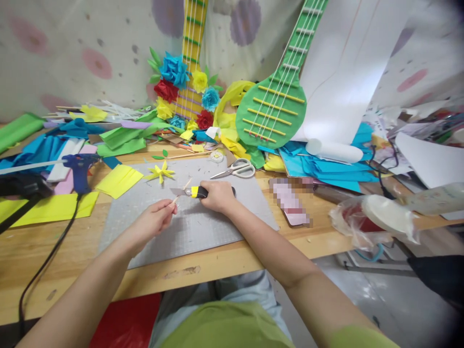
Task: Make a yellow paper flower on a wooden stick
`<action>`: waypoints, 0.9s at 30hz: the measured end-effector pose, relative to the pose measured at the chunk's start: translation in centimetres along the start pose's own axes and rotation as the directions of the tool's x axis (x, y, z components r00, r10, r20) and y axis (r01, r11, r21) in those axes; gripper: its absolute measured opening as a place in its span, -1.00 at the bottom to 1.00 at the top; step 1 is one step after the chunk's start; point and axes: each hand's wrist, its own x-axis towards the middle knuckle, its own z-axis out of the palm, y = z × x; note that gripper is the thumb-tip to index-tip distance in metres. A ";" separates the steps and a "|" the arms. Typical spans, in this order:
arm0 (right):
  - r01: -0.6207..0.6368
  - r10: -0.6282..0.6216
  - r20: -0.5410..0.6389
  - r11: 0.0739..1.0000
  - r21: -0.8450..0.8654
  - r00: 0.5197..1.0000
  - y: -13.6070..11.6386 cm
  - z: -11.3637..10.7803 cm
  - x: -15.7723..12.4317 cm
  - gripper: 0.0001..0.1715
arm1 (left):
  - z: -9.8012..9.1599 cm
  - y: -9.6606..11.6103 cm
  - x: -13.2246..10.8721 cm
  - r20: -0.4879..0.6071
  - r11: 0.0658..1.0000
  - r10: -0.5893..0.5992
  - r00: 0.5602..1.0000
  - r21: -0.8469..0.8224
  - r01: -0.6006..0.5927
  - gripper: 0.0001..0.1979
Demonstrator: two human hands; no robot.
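1. I am looking down from a head camera at a wooden table with a grey cutting mat laid in the middle of it.

2. My right hand is closed around the handle of a yellow-and-black craft knife. The blade points left, toward my other hand.

3. My left hand pinches the near end of a thin wooden stick between thumb and fingertips. The hand is closed on it.

4. The stick is over the mat, between the two hands. Its long axis runs from the left hand's fingertips up and to the right, away from me, and it crosses the knife blade near the blade's tip.

5. The blade and stick appear to meet, though the stick is too thin for me to tell whether the edge is actually touching it.

6. The right hand is nearer to the crossing point; the left hand sits below and to the left of it.

7. A yellow paper star and a pair of scissors lie on the far part of the mat.

8. A blue glue gun stands at the left. Paper flowers and a green paper guitar lean at the back.
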 end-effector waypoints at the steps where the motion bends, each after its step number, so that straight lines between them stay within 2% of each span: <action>1: 0.002 -0.002 -0.009 1.000 0.000 1.000 0.1 0.0 0.0 -0.71 | -0.1 0.1 0.0 0.007 1.000 -0.001 1.000 0.005 0.001 -0.80; 6: 0.000 0.000 -0.022 1.000 0.000 1.000 0.5 -0.3 -0.1 -0.71 | -0.4 0.6 -0.3 -0.001 0.999 -0.021 1.000 0.032 0.021 -0.79; 16: 0.034 -0.034 -0.007 0.999 0.021 0.999 0.5 -0.6 -0.2 -0.72 | -1.7 0.5 -0.2 0.084 0.993 -0.114 0.990 -0.009 0.115 -0.76; 18: -0.005 0.005 0.007 0.999 0.034 1.000 1.9 -1.3 -0.3 -0.71 | -3.0 0.3 -0.8 0.086 0.989 -0.140 0.986 -0.032 0.144 -0.77; 21: -0.251 0.249 0.031 0.966 0.061 0.968 4.9 -2.6 -0.3 -0.65 | -5.6 -0.6 -2.1 0.019 0.963 -0.221 0.975 -0.151 0.221 -0.79; 23: -0.361 0.363 -0.045 0.931 0.049 0.931 6.3 -2.8 -0.1 -0.64 | -6.7 -1.3 -2.7 -0.073 0.967 -0.194 0.978 -0.181 0.178 -0.78; 25: -0.360 0.360 -0.079 0.933 0.014 0.930 6.4 -2.5 0.1 -0.67 | -6.9 -1.7 -3.0 -0.060 0.976 -0.134 0.989 -0.179 0.122 -0.78; 27: -0.359 0.357 -0.094 0.933 -0.007 0.930 5.5 -2.0 0.3 -0.68 | -6.0 -1.6 -2.8 -0.059 0.979 -0.116 0.992 -0.176 0.104 -0.78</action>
